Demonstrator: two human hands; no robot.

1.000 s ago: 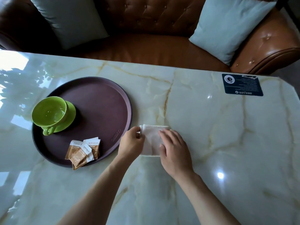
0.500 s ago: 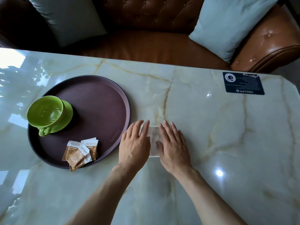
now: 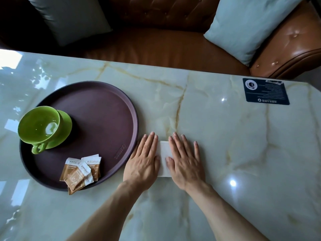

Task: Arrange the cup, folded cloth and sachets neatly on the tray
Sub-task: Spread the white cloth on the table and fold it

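- Your left hand (image 3: 143,164) lies flat on the folded cloth (image 3: 164,158), palm down, fingers straight and held close together, pointing away from you.
- Your right hand (image 3: 186,163) lies flat on the same cloth, palm down, fingers straight and slightly spread.
- The cloth is white and rests on the marble table (image 3: 225,153), just beside the right rim of the tray (image 3: 104,108), not on it. Only a narrow strip shows between your two hands; the rest is covered, so its full outline cannot be told.
- Your left hand's outer edge sits very near the tray rim; whether it touches cannot be told.
- The tray is round and dark brown, lying on the left part of the table.
- The green cup (image 3: 39,126) stands upright on a matching saucer (image 3: 65,126) at the left side of the tray, handle towards you. The cup looks empty.
- The sachets (image 3: 80,171) lie in a loose overlapping pile at the near edge of the tray; one corner overhangs the rim.
- A dark printed card (image 3: 265,92) lies flat at the far right corner of the table, well apart from your hands.
- A brown leather sofa (image 3: 165,44) with two pale cushions (image 3: 250,23) stands beyond the far table edge.
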